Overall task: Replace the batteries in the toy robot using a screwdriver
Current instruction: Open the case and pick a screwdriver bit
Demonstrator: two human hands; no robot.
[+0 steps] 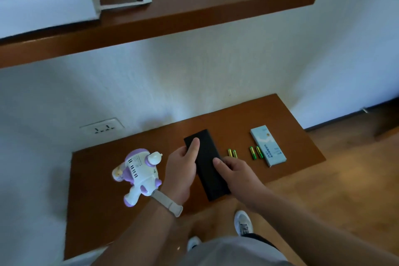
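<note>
Grip: left hand (181, 167) held far end of black case (208, 152), right hand (238, 174) near end, thumbs on top; long axis ran away from person. On table (103, 211), toy robot (138, 170) lay just beside left hand.

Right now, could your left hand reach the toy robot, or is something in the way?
Probably yes, once freed. The left hand grips the black case along with the right hand. The toy robot lies close beside its wrist on the brown shelf, with nothing between them.

Part of the black case (207, 153) is hidden behind the right hand (239, 177).
</note>
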